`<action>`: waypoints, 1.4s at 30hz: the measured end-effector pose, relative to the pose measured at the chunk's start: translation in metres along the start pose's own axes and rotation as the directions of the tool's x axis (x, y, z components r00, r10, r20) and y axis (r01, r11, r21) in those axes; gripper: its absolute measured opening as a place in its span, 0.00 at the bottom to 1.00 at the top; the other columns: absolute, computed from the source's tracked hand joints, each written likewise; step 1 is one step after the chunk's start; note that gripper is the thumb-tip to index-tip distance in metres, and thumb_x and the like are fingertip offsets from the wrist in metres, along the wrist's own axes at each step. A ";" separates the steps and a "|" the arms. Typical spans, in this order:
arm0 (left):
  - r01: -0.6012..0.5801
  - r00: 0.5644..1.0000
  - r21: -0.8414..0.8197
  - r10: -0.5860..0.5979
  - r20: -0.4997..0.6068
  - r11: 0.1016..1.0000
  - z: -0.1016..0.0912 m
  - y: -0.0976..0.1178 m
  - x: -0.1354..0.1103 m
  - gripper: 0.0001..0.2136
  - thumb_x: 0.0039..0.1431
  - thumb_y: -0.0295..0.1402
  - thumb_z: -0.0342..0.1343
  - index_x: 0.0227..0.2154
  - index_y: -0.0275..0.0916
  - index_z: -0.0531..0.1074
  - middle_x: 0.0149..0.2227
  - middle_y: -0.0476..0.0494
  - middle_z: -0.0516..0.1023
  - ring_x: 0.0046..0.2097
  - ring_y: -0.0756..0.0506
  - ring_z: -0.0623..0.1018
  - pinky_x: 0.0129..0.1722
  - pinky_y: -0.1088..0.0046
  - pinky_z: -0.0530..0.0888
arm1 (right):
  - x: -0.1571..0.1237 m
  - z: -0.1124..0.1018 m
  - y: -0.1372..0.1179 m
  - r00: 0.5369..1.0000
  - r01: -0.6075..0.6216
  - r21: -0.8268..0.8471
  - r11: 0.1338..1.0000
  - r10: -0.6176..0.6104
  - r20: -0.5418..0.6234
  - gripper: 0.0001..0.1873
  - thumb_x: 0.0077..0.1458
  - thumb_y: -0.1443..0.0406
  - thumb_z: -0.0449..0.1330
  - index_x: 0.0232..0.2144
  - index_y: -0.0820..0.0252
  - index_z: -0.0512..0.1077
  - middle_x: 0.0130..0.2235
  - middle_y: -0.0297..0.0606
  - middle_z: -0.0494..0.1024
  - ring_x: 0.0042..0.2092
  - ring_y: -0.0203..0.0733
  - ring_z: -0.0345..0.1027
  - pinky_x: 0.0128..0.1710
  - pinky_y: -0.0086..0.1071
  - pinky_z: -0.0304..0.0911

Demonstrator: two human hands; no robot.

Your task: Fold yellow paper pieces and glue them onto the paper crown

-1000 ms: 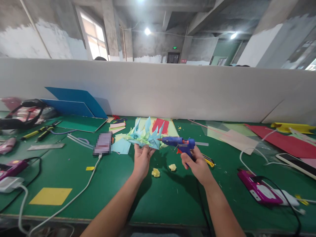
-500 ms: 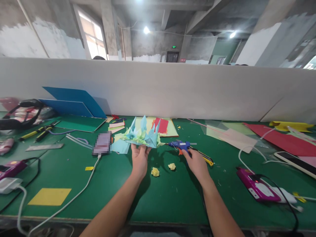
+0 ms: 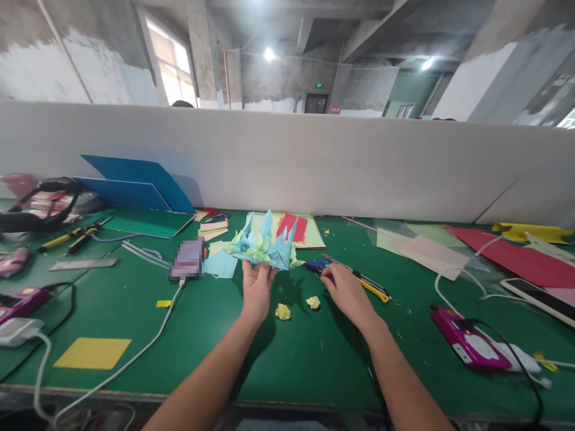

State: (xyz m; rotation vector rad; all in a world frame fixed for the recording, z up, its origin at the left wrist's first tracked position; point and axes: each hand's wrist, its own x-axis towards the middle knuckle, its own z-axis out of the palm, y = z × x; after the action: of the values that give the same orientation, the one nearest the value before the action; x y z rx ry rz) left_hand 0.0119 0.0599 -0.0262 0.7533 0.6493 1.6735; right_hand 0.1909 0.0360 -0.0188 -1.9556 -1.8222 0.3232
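Note:
My left hand (image 3: 257, 293) grips a folded-paper piece (image 3: 265, 248) from below and holds it over the table. Pointed light-blue petals stand up from it, with pale green folded parts among them. My right hand (image 3: 348, 293) is closed around a blue hot glue gun (image 3: 315, 266). Its tip points left toward the paper piece, and my fingers cover most of its body. On the green tabletop between my forearms lie two small crumpled-looking yellow paper pieces, a left one (image 3: 283, 311) and a right one (image 3: 313, 303). A yellow utility knife (image 3: 375, 290) lies just beyond my right hand.
A pixelated phone (image 3: 187, 260) with a white cable lies at left. Blue boards (image 3: 130, 185) lean on the white partition (image 3: 314, 161). Coloured sheets (image 3: 309, 232) lie behind the paper piece. A magenta power strip (image 3: 469, 341) and a red sheet (image 3: 498, 254) are at right.
My right hand has turned and shifted slightly left, with the glue gun lower and more hidden behind it. My left hand holds the paper piece in nearly the same place.

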 end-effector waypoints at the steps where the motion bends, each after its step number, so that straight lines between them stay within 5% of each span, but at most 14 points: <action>1: 0.001 1.000 0.001 -0.001 0.002 1.000 0.000 0.000 0.000 0.25 0.45 0.33 0.65 0.48 0.48 0.66 0.43 0.48 0.79 0.39 0.50 0.78 0.40 0.73 0.74 | -0.003 -0.001 -0.003 0.998 0.041 0.022 0.999 -0.042 0.051 0.08 0.58 0.69 0.52 0.29 0.58 0.69 0.37 0.42 0.77 0.42 0.45 0.70 0.39 0.32 0.59; 5: 0.003 1.000 0.002 -0.003 0.006 1.000 0.000 0.000 0.000 0.25 0.46 0.33 0.65 0.49 0.48 0.65 0.44 0.47 0.79 0.40 0.49 0.78 0.40 0.73 0.74 | -0.012 0.000 -0.008 0.975 0.088 0.087 0.992 -0.104 0.197 0.08 0.51 0.66 0.61 0.21 0.58 0.68 0.25 0.35 0.74 0.29 0.41 0.69 0.27 0.29 0.54; 11: 0.009 1.000 -0.002 -0.009 0.012 1.000 0.000 -0.001 -0.001 0.25 0.46 0.33 0.65 0.48 0.47 0.64 0.43 0.47 0.79 0.41 0.48 0.78 0.41 0.72 0.74 | -0.015 0.003 -0.010 0.983 0.102 0.188 0.977 -0.128 0.131 0.12 0.41 0.72 0.62 0.22 0.56 0.62 0.22 0.28 0.68 0.24 0.37 0.64 0.23 0.27 0.49; 18: 0.013 1.000 0.000 -0.013 0.014 1.000 0.000 0.000 -0.002 0.22 0.45 0.32 0.64 0.44 0.46 0.65 0.39 0.51 0.78 0.39 0.50 0.78 0.40 0.73 0.74 | -0.011 -0.012 -0.025 0.968 0.200 0.398 0.896 -0.117 -0.222 0.10 0.49 0.65 0.56 0.28 0.53 0.54 0.30 0.32 0.70 0.28 0.38 0.65 0.27 0.29 0.59; 26: 0.018 1.000 0.019 -0.018 0.018 1.000 0.000 -0.003 -0.003 0.20 0.44 0.31 0.63 0.41 0.46 0.64 0.34 0.54 0.77 0.35 0.51 0.78 0.38 0.74 0.74 | -0.009 -0.013 -0.059 0.768 0.554 0.442 0.705 -0.228 -0.599 0.10 0.51 0.69 0.55 0.26 0.54 0.56 0.33 0.35 0.71 0.32 0.36 0.65 0.30 0.29 0.62; 31: 0.023 0.999 0.038 -0.024 0.037 0.999 0.001 -0.003 -0.004 0.18 0.44 0.31 0.63 0.38 0.45 0.63 0.31 0.55 0.77 0.35 0.50 0.78 0.38 0.74 0.74 | -0.003 -0.008 -0.069 0.790 0.549 0.429 0.717 -0.277 -0.548 0.09 0.50 0.69 0.59 0.28 0.54 0.60 0.31 0.34 0.71 0.31 0.37 0.66 0.32 0.31 0.66; 37: 0.026 0.998 0.043 -0.028 0.058 0.999 0.002 -0.002 -0.006 0.19 0.45 0.33 0.63 0.40 0.45 0.63 0.35 0.52 0.78 0.38 0.48 0.79 0.39 0.72 0.74 | -0.001 -0.001 -0.068 0.696 0.653 0.208 0.728 -0.469 -0.543 0.04 0.59 0.67 0.53 0.32 0.55 0.67 0.38 0.41 0.78 0.43 0.44 0.72 0.44 0.38 0.67; 42: 0.028 0.997 0.043 -0.030 0.064 0.999 0.000 -0.003 -0.006 0.18 0.46 0.32 0.63 0.40 0.45 0.64 0.34 0.52 0.78 0.38 0.48 0.79 0.39 0.71 0.74 | -0.002 0.005 -0.065 0.706 0.623 0.147 0.769 -0.471 -0.529 0.06 0.60 0.67 0.52 0.35 0.56 0.70 0.40 0.41 0.80 0.44 0.45 0.74 0.44 0.38 0.68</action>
State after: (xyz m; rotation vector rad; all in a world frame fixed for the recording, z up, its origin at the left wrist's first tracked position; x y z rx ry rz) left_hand 0.0148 0.0544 -0.0296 0.8213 0.6481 1.6067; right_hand 0.1316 0.0364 0.0071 -1.0566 -1.7871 -0.0571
